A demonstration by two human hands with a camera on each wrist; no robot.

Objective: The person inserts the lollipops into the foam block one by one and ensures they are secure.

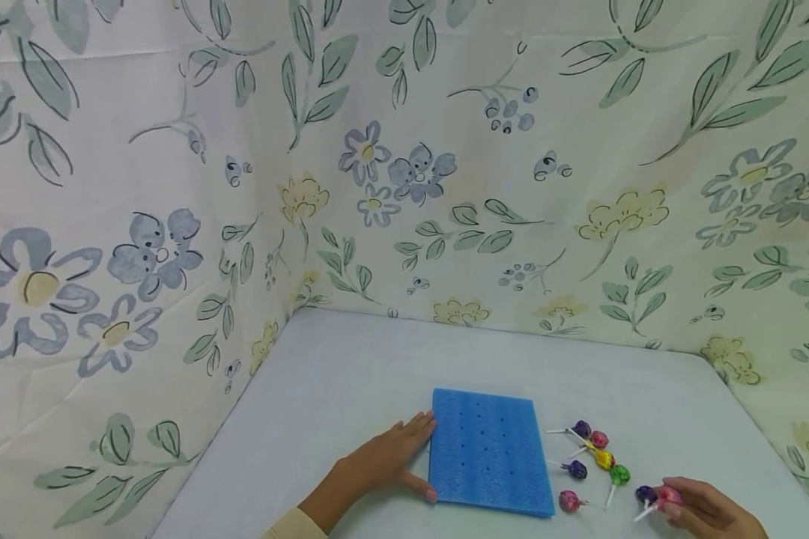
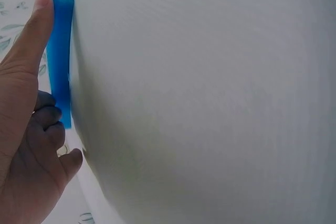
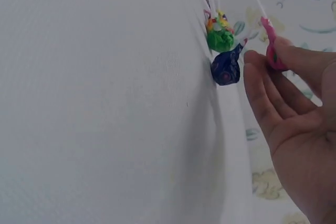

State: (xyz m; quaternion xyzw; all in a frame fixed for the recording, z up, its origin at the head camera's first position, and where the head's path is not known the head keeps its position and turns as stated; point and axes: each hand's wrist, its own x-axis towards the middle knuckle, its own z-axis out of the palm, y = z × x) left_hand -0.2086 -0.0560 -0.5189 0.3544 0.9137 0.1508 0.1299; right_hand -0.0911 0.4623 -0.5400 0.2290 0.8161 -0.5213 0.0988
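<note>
A blue foam block (image 1: 488,453) with rows of small holes lies flat on the table. My left hand (image 1: 384,460) rests along its left edge, fingertips near the upper part and thumb at the lower corner; the left wrist view shows the thumb (image 2: 37,30) against the foam's side. To the right, my right hand (image 1: 711,509) pinches a pink-wrapped lollipop (image 1: 669,495) between thumb and fingers, its white stick pointing up in the right wrist view. Just beside those fingers a dark purple lollipop (image 3: 227,68) lies on the table.
Between the foam and my right hand lie several lollipops: a green one (image 1: 619,474), a yellow one (image 1: 604,459), a pink one (image 1: 569,501) and purple ones (image 1: 577,469). A floral cloth (image 1: 472,172) hangs behind and beside the white table (image 1: 350,382).
</note>
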